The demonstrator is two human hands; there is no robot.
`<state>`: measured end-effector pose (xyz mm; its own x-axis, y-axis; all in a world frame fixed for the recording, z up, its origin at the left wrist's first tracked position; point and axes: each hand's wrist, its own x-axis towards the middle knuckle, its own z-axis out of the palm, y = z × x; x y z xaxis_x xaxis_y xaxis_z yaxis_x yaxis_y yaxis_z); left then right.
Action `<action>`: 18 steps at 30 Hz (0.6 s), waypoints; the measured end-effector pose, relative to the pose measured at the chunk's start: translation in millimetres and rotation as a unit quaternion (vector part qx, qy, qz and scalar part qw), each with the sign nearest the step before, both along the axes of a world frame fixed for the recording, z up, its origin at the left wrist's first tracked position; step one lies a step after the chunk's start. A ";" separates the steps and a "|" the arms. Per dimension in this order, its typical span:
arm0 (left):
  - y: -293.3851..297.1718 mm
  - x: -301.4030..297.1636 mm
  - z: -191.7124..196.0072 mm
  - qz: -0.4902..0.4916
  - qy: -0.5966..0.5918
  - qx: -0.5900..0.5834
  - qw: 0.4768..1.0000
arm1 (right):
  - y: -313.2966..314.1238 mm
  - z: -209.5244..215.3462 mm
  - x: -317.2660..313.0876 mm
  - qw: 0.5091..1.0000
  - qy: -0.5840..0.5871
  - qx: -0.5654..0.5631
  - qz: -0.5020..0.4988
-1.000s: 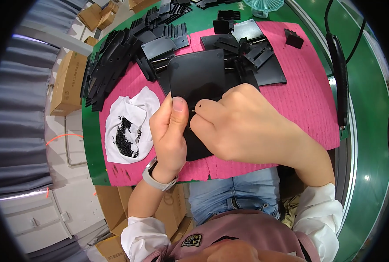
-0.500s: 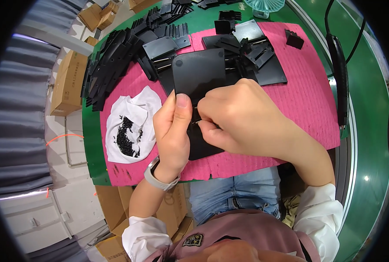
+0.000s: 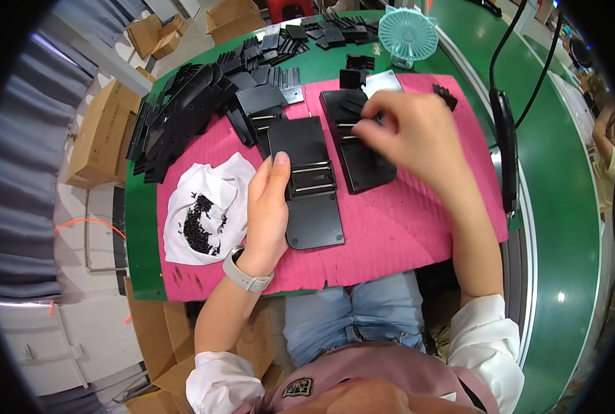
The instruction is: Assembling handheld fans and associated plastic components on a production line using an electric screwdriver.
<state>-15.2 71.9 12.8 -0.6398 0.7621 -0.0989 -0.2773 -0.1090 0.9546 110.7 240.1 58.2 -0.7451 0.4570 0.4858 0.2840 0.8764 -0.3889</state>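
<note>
My left hand [image 3: 269, 200] is closed on the left edge of a black bracket [image 3: 313, 219], two flat plates joined by a slotted middle with two metal rods. Its thumb lies on the top face. My right hand [image 3: 418, 127] hovers over a second black bracket [image 3: 366, 167] on the pink mat [image 3: 418, 217]. Its fingers are curled, with thumb and forefinger apart and nothing visible between them. Small black slotted pieces lie on that bracket, partly hidden by the hand. Left of my left hand, a white cloth [image 3: 235, 176] bears many small black screws [image 3: 196, 228].
Black plastic parts [image 3: 183, 103] are heaped along the table's left and far sides. A turquoise fan [image 3: 407, 34] stands at the back. A black corded tool [image 3: 505, 152] hangs at the mat's right. Cardboard boxes [image 3: 104, 134] stand beyond the green table [image 3: 145, 255].
My right hand has left the held bracket and moved away to the far right, over the second bracket. My left hand has lowered the held bracket, so its rods now show. The view has shifted.
</note>
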 end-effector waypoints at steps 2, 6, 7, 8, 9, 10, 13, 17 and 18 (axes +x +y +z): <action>2.0 0.5 1.4 0.018 -0.004 0.007 1.000 | 23.8 7.3 -1.5 0.995 -0.007 0.076 -0.064; 1.3 -4.4 -5.8 -0.055 0.023 0.004 0.998 | 59.4 -5.4 -39.6 0.991 -0.028 0.122 -0.042; 0.9 -6.1 -10.1 -0.060 0.043 0.004 0.997 | 63.4 -11.0 -56.6 0.991 -0.056 0.119 -0.022; 1.0 -5.2 -9.0 -0.070 0.045 0.005 0.996 | 65.2 -13.7 -71.6 0.991 -0.057 0.122 -0.018; 1.6 -4.0 -7.7 -0.080 0.048 0.005 0.996 | 66.2 -17.0 -87.2 0.990 -0.054 0.124 0.025; 1.9 -3.0 -5.0 -0.077 0.058 0.001 0.995 | 66.6 -21.2 -104.8 0.989 -0.050 0.123 0.071; 4.8 -3.4 -8.9 -0.090 0.078 0.009 0.993 | 67.5 -24.3 -146.8 0.977 -0.146 0.102 0.121; 2.4 -7.0 -9.2 -0.098 0.089 -0.007 0.991 | 54.6 -23.7 -163.7 0.944 -0.276 0.041 0.176; 4.1 -3.0 -8.7 -0.073 0.053 0.002 0.996 | 47.8 -19.8 -158.6 0.948 -0.263 0.059 0.170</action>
